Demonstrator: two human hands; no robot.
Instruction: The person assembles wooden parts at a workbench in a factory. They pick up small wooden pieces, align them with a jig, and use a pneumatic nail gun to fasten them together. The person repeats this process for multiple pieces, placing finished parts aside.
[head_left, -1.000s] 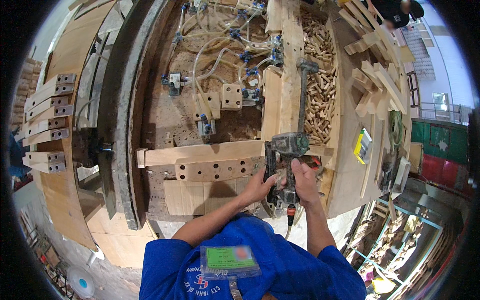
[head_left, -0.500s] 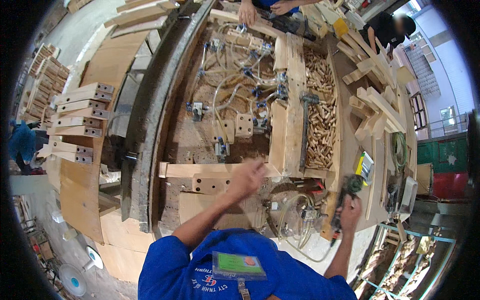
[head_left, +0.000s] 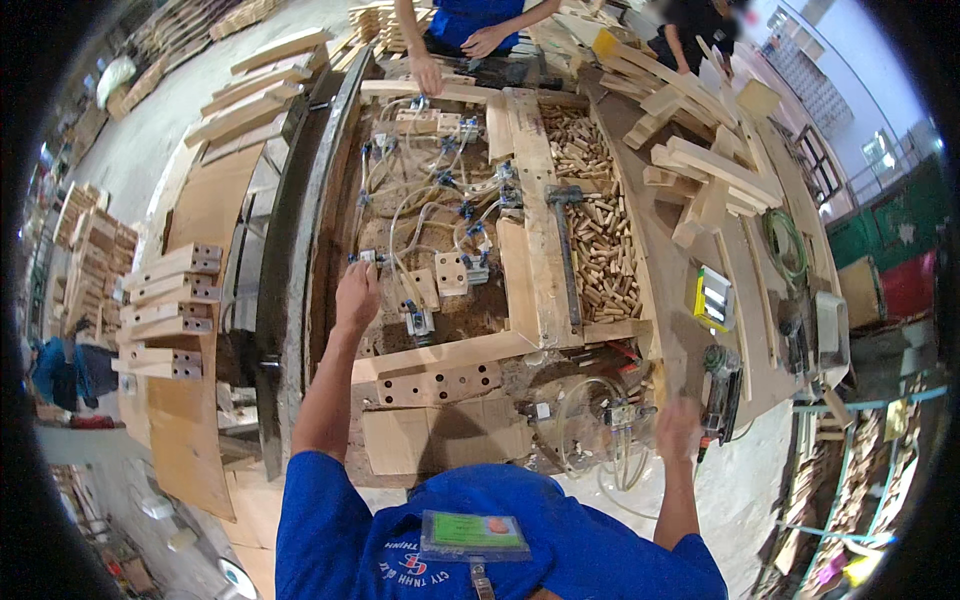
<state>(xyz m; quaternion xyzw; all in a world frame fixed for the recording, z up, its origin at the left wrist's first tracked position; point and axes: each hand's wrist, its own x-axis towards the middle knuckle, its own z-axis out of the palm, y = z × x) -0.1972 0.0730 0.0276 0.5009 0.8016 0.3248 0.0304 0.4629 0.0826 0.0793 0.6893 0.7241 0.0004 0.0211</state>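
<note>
My left hand [head_left: 357, 294] is closed at a small pneumatic cylinder [head_left: 367, 257] with blue fittings, by the left side of the bench fixture; its fingertips are partly hidden. Motion smears my right hand [head_left: 678, 428], which is beside a small valve [head_left: 622, 413] with clear hoses at the bench's front right. A black hand-held power tool [head_left: 720, 388] lies just right of that hand, apart from it. In front of me, a wooden rail [head_left: 445, 358] lies across the fixture's near side, with a drilled wooden block [head_left: 438, 383] beside it.
A hammer [head_left: 565, 250] lies beside a trough of wooden dowels [head_left: 600, 230]. Clear hoses loop through the fixture. Drilled wooden legs [head_left: 170, 300] are stacked at left, wooden pieces [head_left: 710, 180] at right. Across the bench, a co-worker's hand [head_left: 426, 75] touches the fixture's far end.
My right hand has let go of the black power tool, which now lies on the bench. My left hand has moved left and forward to the pneumatic cylinder. The view has shifted.
</note>
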